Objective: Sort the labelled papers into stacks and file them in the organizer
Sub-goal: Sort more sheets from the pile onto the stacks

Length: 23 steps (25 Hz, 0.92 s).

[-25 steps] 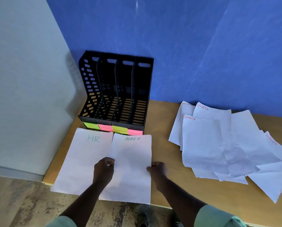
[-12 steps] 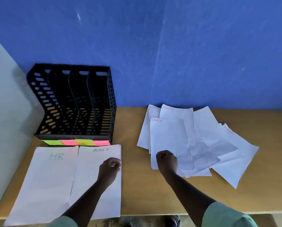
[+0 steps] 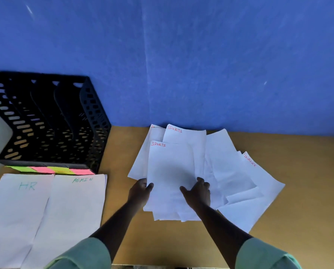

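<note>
A loose pile of white papers (image 3: 224, 171) lies fanned out on the wooden table; its top sheet is labelled SPORTS (image 3: 170, 167), a second SPORTS sheet (image 3: 183, 135) lies behind it, and a FINANCE sheet (image 3: 259, 177) sticks out to the right. My left hand (image 3: 141, 190) pinches the left edge of the top SPORTS sheet. My right hand (image 3: 198, 192) rests on that sheet's lower right part, fingers spread. At the left lie an HR sheet (image 3: 16, 214) and an ADMIN sheet (image 3: 73, 210), side by side in front of a black slotted organizer (image 3: 51, 123).
Green, pink and yellow sticky labels (image 3: 51, 169) run along the organizer's front edge. A blue wall (image 3: 181, 65) stands right behind the table. The table's front edge (image 3: 143, 265) runs along the bottom of the view. Bare wood (image 3: 308, 191) lies right of the pile.
My left hand left the ADMIN sheet and moved right to the pile's top SPORTS sheet. My right hand shifted right and opened on that sheet. The view turned right.
</note>
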### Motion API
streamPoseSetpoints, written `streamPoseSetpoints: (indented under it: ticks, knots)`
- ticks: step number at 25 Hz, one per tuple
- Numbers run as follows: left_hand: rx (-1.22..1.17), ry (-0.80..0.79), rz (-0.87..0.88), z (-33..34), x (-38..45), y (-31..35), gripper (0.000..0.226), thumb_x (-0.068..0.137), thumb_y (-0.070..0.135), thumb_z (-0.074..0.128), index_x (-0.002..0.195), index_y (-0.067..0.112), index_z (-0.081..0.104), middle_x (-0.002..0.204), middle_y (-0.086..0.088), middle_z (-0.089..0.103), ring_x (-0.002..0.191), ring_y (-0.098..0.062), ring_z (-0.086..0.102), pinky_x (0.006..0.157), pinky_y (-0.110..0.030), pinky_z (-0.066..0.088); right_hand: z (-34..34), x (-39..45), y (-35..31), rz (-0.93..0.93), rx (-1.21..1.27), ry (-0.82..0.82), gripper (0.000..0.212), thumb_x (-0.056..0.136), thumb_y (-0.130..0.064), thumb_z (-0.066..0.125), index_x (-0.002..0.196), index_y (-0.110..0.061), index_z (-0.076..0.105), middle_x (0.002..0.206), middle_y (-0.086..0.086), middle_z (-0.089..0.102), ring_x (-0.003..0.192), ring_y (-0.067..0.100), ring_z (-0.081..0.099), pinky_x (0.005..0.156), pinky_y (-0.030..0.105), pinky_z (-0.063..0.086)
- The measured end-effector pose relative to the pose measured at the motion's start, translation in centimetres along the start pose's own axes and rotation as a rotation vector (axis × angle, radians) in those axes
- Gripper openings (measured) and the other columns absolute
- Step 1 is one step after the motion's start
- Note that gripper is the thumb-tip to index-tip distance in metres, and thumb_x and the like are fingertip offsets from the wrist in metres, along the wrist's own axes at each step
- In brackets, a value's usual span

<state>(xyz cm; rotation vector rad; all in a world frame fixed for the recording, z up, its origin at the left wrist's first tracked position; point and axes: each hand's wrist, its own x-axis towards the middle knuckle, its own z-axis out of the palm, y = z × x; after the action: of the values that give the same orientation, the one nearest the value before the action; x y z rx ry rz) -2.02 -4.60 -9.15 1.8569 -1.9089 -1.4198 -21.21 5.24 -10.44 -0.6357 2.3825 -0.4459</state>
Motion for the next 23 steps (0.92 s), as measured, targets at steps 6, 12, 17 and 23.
streamPoseSetpoints:
  ticks: [6,12,17,23]
  knots:
    - [-0.155,0.176,-0.110,1.6,-1.6,0.5,0.022,0.086,0.019,0.066,0.108,0.019,0.066,0.085,0.010,0.068,0.075,-0.013,0.063,0.060,-0.025,0.045,-1.4,1.5,1.3,-0.105,0.192,-0.122,0.021,0.085,-0.037,0.070,0.089,-0.017,0.065,0.078,-0.003,0.070,0.079,0.023,0.067,0.072,0.035,0.058]
    - [-0.435,0.129,-0.163,-0.4,-2.8,-1.2,0.018,0.091,0.027,0.067,0.105,0.015,0.069,0.101,0.000,0.072,0.091,-0.022,0.067,0.069,-0.028,0.050,-2.7,2.1,2.1,-0.302,0.273,-0.371,0.035,0.091,-0.042,0.069,0.077,-0.010,0.065,0.069,-0.003,0.067,0.070,0.021,0.064,0.063,0.031,0.048]
    - [-0.317,0.040,-0.196,-2.1,-3.0,-4.2,0.016,0.098,0.010,0.052,0.101,0.008,0.068,0.103,-0.012,0.071,0.094,-0.032,0.066,0.076,-0.035,0.048,-3.2,3.2,1.7,-0.095,0.256,0.077,0.041,0.091,-0.062,0.058,0.090,-0.025,0.075,0.095,0.001,0.073,0.094,0.024,0.068,0.079,0.032,0.049]
    - [-0.126,0.137,-0.233,-4.2,-3.7,-7.8,0.028,0.096,0.010,0.044,0.118,0.019,0.058,0.103,0.001,0.063,0.087,-0.013,0.059,0.065,-0.026,0.045,-1.7,3.5,0.0,0.218,0.055,0.090,0.101,0.066,-0.064,0.084,0.134,-0.005,0.040,0.131,0.017,0.043,0.121,0.040,0.052,0.092,0.050,0.049]
